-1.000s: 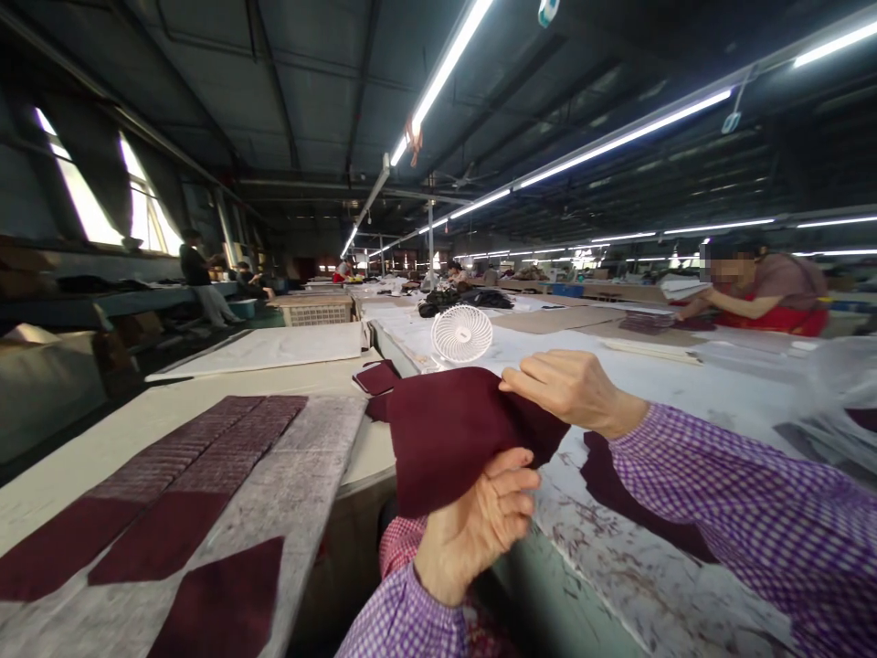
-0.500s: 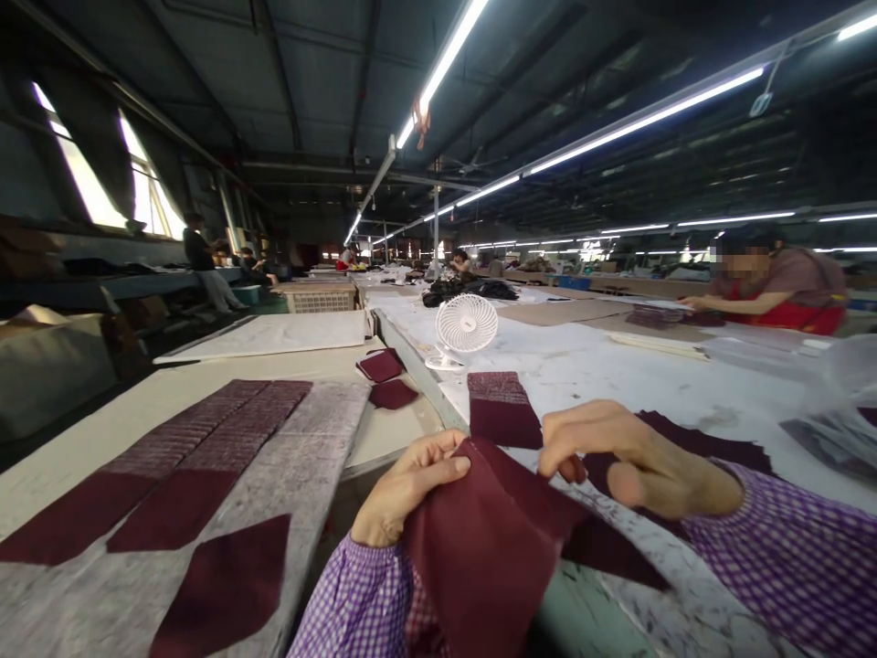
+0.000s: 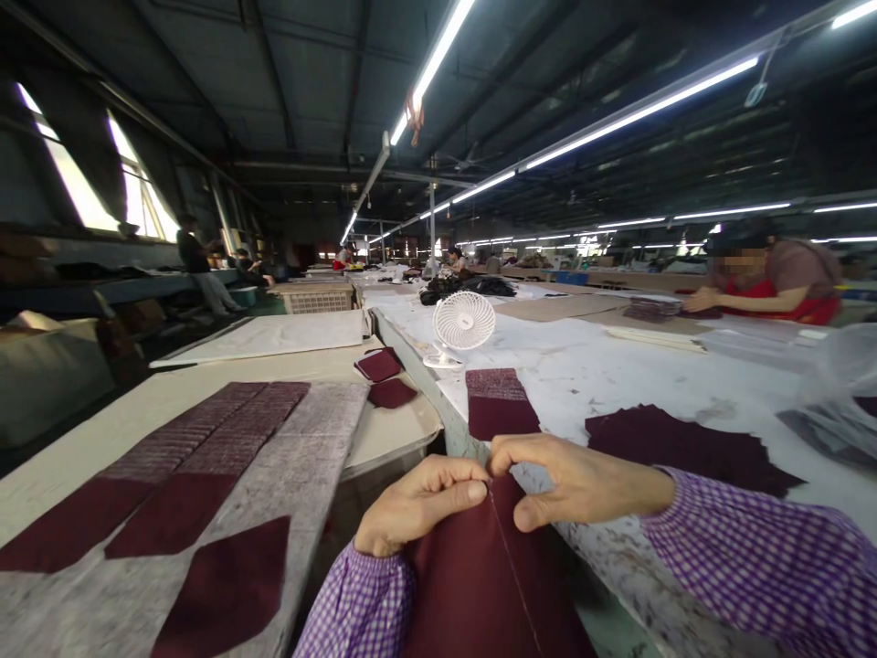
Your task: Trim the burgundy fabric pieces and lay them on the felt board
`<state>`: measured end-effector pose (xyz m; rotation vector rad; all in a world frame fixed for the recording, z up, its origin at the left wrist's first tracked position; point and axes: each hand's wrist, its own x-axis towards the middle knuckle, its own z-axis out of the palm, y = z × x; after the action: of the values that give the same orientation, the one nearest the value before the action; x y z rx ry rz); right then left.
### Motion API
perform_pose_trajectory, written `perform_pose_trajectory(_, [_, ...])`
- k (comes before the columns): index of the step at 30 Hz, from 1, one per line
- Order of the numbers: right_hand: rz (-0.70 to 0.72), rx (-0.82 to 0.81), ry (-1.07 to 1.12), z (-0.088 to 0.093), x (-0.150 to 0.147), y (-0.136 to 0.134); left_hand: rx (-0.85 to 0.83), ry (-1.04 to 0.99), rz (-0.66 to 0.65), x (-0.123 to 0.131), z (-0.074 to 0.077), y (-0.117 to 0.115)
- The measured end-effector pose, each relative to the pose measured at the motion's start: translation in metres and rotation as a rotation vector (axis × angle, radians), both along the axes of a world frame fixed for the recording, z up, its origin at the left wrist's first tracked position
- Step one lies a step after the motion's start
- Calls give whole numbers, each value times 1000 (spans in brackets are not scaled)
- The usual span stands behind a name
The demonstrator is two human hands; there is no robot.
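Observation:
A dark red fabric piece [image 3: 480, 576] hangs in front of me at the table's near edge, a thin seam line running down it. My left hand [image 3: 417, 503] pinches its top edge, fingers closed. My right hand [image 3: 568, 480] pinches the same edge right beside it, thumb underneath. Both sleeves are purple checked. Just beyond my hands, a stack of dark red pieces [image 3: 499, 402] lies on the white table [image 3: 617, 366]. A larger heap of dark red cut pieces [image 3: 678, 443] lies to the right.
A small white fan [image 3: 462, 324] stands on the table. To the left, a grey board [image 3: 301, 457] carries rows of dark red pieces [image 3: 184, 457]. A person in red [image 3: 767, 279] works at the far right. Other people stand far off at the left.
The fabric piece came down from chest height to the table's edge. My hands moved together and now pinch its top edge side by side.

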<state>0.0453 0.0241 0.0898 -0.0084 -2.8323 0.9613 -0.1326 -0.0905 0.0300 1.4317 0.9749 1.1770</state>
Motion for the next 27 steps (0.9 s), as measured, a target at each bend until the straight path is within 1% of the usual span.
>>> perform_pose_trajectory(2, [22, -66, 28, 0, -1, -2, 11, 30, -23, 0, 0, 0])
perform_pose_trajectory(4, [18, -104, -9, 0, -2, -3, 2, 40, -63, 1, 1, 0])
perform_pose_trajectory(7, [6, -78, -71, -2, -2, -5, -28, 16, -78, 2, 2, -1])
perform_pose_trajectory(10, [75, -75, -24, -4, -3, -5, -37, 9, -65, 2, 4, -3])
perform_pose_trajectory(12, [125, -161, -18, -6, -5, -4, -36, 27, -79, 1, 5, -4])
perform_pose_trajectory(16, [119, -424, -117, -11, -6, -3, -14, 57, -87, 0, 5, -5])
perform_pose_trajectory(18, [120, -446, -145, -12, -7, -3, -22, 55, -81, -1, 4, -6])
perform_pose_trajectory(19, [118, -416, -148, -12, -7, -3, -31, 53, -81, -2, 4, -6])
perform_pose_trajectory(21, [92, -295, -118, -11, -8, -4, -46, 46, -83, -2, 3, -6])
perform_pose_trajectory(24, [53, -35, -27, -10, -8, -7, -68, 17, -65, -1, 4, -5])
perform_pose_trajectory(27, [18, 254, 125, -12, -8, -11, -107, -40, -7, -1, 4, -5])
